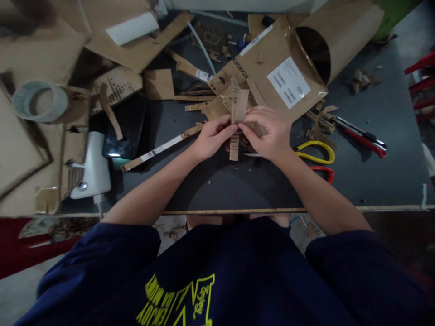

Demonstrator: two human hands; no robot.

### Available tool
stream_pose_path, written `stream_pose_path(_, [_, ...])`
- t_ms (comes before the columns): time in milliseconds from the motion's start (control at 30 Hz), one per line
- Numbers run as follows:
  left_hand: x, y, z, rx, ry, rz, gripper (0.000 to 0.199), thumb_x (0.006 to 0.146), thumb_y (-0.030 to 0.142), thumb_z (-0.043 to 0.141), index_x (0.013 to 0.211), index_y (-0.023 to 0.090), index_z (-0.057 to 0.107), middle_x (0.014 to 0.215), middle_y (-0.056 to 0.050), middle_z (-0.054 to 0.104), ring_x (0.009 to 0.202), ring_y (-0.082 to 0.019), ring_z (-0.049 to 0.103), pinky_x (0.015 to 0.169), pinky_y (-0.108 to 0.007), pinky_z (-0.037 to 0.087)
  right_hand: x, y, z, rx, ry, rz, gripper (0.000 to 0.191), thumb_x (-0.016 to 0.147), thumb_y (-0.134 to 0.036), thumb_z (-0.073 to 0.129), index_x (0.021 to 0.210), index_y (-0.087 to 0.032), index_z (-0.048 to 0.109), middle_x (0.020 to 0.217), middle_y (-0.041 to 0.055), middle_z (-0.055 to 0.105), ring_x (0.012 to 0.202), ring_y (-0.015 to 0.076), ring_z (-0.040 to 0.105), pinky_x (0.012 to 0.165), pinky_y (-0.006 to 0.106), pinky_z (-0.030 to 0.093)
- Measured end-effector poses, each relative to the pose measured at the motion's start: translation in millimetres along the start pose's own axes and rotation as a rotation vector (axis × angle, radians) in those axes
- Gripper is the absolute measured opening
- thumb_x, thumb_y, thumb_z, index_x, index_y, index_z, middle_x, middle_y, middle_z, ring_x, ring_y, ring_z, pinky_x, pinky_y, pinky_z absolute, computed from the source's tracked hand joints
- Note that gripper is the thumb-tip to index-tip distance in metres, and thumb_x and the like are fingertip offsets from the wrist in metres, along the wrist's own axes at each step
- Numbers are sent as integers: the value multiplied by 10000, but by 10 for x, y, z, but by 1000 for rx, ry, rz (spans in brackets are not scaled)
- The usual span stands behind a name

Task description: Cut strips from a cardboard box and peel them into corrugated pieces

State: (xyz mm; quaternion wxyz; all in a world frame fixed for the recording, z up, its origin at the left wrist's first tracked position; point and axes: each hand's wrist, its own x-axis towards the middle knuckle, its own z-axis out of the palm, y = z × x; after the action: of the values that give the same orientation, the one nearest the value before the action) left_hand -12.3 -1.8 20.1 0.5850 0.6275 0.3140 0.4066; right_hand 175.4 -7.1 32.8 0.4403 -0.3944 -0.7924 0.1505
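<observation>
Between both hands, over the middle of the dark table, is a strip of corrugated cardboard (pixel 234 148) with its ridges showing. A smoother flap of it stands up above the fingers. My left hand (pixel 217 136) pinches it from the left, thumb pressed near its middle. From the right, my right hand (pixel 268 131) grips the same strip with thumb and fingers almost meeting the left thumb. Beside the right wrist lie scissors with one yellow handle (pixel 319 149) and one red handle; their blade is partly hidden under the hand.
A labelled cardboard box (pixel 261 59) lies behind the hands, a cardboard tube (pixel 350 36) at its far end. A red box cutter (pixel 365 138) rests at right. Leftward are a tape roll (pixel 41 100), a white glue-gun-like device (pixel 90 167), a black device (pixel 124 131) and cardboard scraps.
</observation>
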Motion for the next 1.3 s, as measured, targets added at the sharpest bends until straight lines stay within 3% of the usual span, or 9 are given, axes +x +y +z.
stream_pose_path(367, [3, -69, 8, 74, -85, -25, 540, 878, 736, 570, 910, 198, 547, 718, -24, 698, 555, -125, 601, 528, -250, 489, 11, -6, -34, 48, -32, 72, 218, 959, -446, 558, 908, -257, 653, 1032, 66, 732, 1146, 261, 676, 1044, 472, 546])
stream_pose_path(600, [1, -76, -17, 269, -107, 129, 462, 971, 648, 470, 900, 196, 537, 678, -20, 689, 571, -133, 618, 535, -253, 480, -36, 22, -22, 84, 22, 101, 269, 980, -493, 538, 975, -249, 651, 1043, 48, 725, 1209, 257, 667, 1079, 455, 527])
stream_pose_path(733, [1, -89, -24, 280, -92, 138, 421, 994, 599, 449, 894, 197, 524, 690, -11, 696, 612, -143, 661, 580, -262, 515, -27, 36, -25, 35, 54, 65, 295, 971, -516, 545, 1011, -254, 675, 1144, 63, 734, 1203, 260, 668, 1086, 475, 526])
stream_pose_path(900, [-4, -114, -28, 376, -67, 214, 444, 1014, 587, 417, 881, 184, 550, 686, -22, 699, 614, -131, 664, 582, -246, 504, 52, 39, -64, -72, 14, -57, 292, 885, -487, 692, 1098, -292, 730, 1295, 62, 712, 1321, 292, 589, 1152, 497, 482])
stream_pose_path(1067, [-19, -130, -28, 316, -30, 176, 475, 965, 657, 494, 931, 191, 577, 716, -24, 677, 529, -115, 621, 489, -232, 496, 55, 24, -39, -108, -5, -117, 180, 955, -353, 618, 986, -312, 791, 1135, 17, 781, 1220, 259, 664, 1043, 464, 562])
stream_pose_path(1300, [1, -101, 3, 169, 1, 97, 496, 887, 690, 609, 888, 197, 549, 624, 20, 601, 494, -104, 601, 426, -196, 482, -11, 29, 0, 10, -22, 10, 223, 987, -350, 585, 1002, -267, 791, 1131, 11, 786, 1114, 231, 734, 995, 422, 589])
